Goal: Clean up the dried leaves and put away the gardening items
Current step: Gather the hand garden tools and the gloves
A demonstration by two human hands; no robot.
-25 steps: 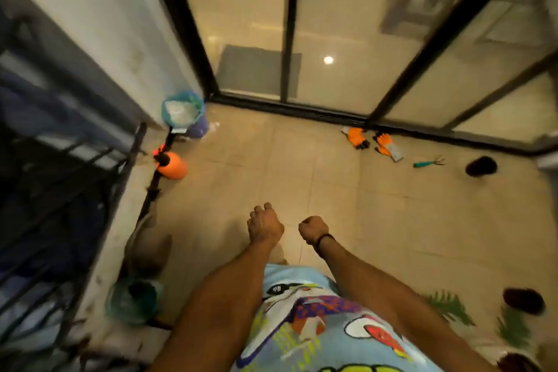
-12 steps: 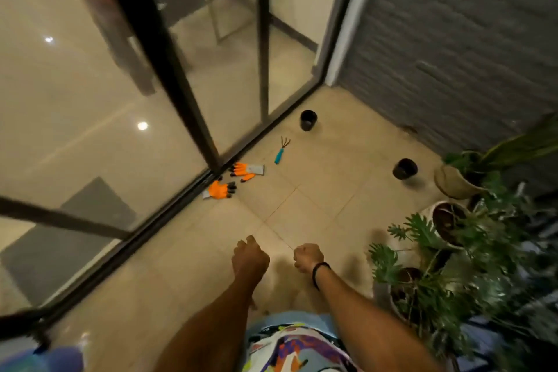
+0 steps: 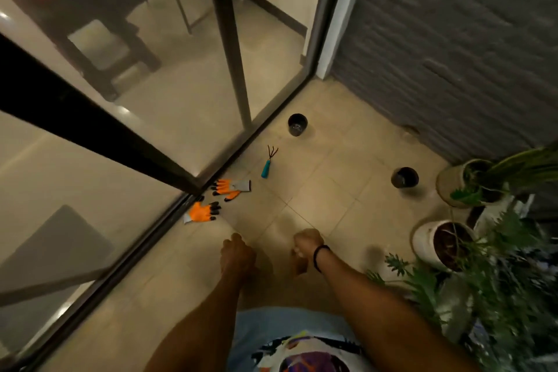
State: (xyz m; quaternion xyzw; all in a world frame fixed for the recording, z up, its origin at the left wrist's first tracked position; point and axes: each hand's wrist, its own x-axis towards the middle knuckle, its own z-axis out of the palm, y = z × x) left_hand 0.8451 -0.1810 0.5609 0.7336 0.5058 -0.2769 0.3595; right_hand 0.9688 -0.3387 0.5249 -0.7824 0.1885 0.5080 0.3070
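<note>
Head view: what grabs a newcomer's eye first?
The orange gloves, bright on the pale floor tiles beside the glass door track. Just beyond them lies a hand rake with a teal handle. Both hands, left and right, hang fisted and empty in front.

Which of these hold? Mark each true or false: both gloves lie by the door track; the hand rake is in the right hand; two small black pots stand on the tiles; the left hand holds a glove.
1. Both orange gloves lie by the door track: true.
2. The hand rake is in the right hand: false, it lies on the tiles.
3. Two small black pots stand on the tiles: true.
4. The left hand holds a glove: false, it is empty.
</note>
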